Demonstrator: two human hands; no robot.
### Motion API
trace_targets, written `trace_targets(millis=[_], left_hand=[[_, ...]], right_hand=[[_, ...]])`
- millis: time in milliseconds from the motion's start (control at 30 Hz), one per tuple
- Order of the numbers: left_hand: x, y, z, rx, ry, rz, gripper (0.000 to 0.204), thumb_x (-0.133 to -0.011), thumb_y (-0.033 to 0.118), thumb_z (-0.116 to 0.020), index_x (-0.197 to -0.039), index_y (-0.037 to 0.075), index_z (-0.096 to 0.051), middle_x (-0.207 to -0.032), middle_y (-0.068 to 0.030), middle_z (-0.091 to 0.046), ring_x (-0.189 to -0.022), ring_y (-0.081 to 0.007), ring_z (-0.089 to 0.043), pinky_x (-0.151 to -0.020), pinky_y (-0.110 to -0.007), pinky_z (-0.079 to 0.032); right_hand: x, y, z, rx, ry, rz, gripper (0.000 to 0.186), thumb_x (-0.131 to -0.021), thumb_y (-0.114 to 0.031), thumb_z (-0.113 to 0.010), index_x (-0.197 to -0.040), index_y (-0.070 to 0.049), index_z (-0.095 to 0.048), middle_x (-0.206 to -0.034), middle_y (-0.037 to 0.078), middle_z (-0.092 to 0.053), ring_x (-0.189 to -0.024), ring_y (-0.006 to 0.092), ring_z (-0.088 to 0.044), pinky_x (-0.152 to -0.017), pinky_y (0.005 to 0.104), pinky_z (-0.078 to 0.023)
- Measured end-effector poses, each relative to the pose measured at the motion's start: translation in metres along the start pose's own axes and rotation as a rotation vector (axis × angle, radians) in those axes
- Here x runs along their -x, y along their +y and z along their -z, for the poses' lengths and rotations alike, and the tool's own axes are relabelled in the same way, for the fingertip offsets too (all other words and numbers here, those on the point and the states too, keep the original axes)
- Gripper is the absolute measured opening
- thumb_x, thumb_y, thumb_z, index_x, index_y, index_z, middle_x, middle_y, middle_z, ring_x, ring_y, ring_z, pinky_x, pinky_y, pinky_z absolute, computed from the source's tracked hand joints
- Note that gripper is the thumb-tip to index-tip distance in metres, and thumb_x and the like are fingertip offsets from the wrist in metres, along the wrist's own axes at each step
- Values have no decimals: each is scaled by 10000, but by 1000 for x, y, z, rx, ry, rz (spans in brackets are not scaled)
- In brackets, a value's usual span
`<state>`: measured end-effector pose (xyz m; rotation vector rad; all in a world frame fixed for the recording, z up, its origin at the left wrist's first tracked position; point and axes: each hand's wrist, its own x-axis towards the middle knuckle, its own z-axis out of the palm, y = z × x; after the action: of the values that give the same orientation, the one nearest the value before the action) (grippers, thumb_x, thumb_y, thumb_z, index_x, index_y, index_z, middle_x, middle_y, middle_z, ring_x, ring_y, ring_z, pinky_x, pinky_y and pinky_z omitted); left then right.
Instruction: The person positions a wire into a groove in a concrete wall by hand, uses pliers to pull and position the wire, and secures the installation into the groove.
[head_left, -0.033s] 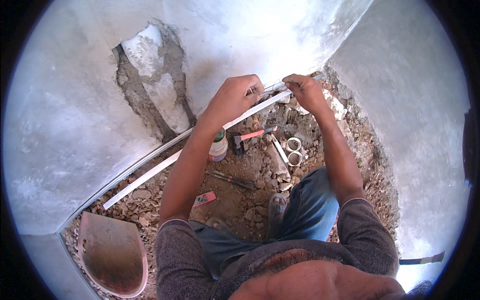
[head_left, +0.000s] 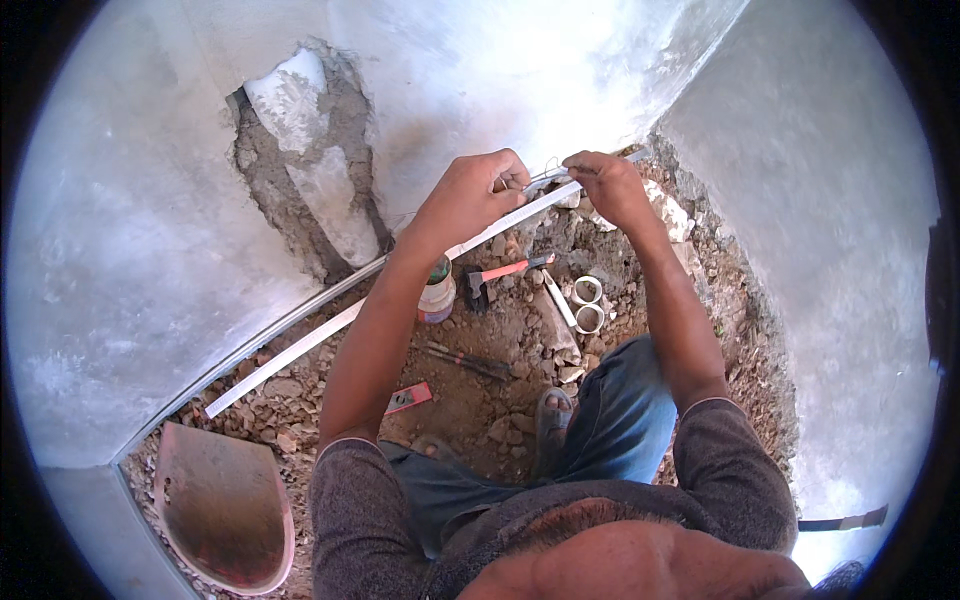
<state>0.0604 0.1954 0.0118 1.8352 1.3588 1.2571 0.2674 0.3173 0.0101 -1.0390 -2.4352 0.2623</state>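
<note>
Both my arms reach forward to the foot of the pale wall. My left hand [head_left: 480, 190] is closed, fingers curled round a thin wire [head_left: 550, 167]. A short way to its right, my right hand [head_left: 608, 180] pinches the same wire between thumb and fingertips. The wire bends in a small loose loop between the hands; its full length is hard to make out against the bright wall. Below the hands, a long white strip [head_left: 285, 372] lies slantwise over the rubble, apart from the pipe [head_left: 300, 312] along the wall's foot.
On the rubble floor lie a hatchet [head_left: 505, 270] with a red handle, white pipe rings [head_left: 588, 305], a tin can [head_left: 437, 295], a red level [head_left: 408, 397] and dark bars [head_left: 465, 360]. A large scoop-shaped pan [head_left: 225, 510] stands at lower left. The wall has a broken-out cavity [head_left: 310, 160].
The loop of wire between my hands stands slightly higher and shows more clearly. My right hand has shifted a touch; my left hand is nearly still.
</note>
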Motion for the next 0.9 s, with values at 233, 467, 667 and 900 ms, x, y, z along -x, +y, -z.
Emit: trace_targets(millis=[233, 467, 667, 900], left_hand=[[1, -6, 2, 170, 12, 210, 206, -855, 155, -606, -992, 2, -622, -791, -13, -596, -671, -100, -533, -627, -254, -437], [3, -3, 5, 398, -90, 208, 194, -860, 146, -587, -978, -6, -614, -763, 2, -567, -619, -71, -493, -568, -211, -388], [3, -5, 5, 516, -99, 229, 179, -863, 137, -582, -968, -6, -603, -777, -8, -569, -618, -63, -484, -555, -199, -378], [-2, -20, 3, 361, 220, 264, 165, -847, 125, -589, -944, -8, -603, -778, -58, -603, -630, -114, -529, -579, -254, -425]], right_hand=[[9, -40, 2, 243, 64, 143, 353, -847, -164, -619, -1197, -192, -579, -1159, 72, -617, -1173, 264, -519, -1073, 635, -101], [8, -45, -1, -37, 61, 245, 266, -862, -278, -621, -1116, -199, -633, -1143, 38, -628, -1231, 221, -477, -1073, 642, -33], [7, -42, -11, -253, -57, 147, 163, -874, -313, -607, -962, -192, -672, -1010, 7, -647, -1100, 204, -550, -1086, 616, 5], [11, -50, -2, -588, -333, 76, 127, -921, -184, -544, -910, -67, -591, -810, 26, -636, -781, 114, -581, -870, 371, -442]])
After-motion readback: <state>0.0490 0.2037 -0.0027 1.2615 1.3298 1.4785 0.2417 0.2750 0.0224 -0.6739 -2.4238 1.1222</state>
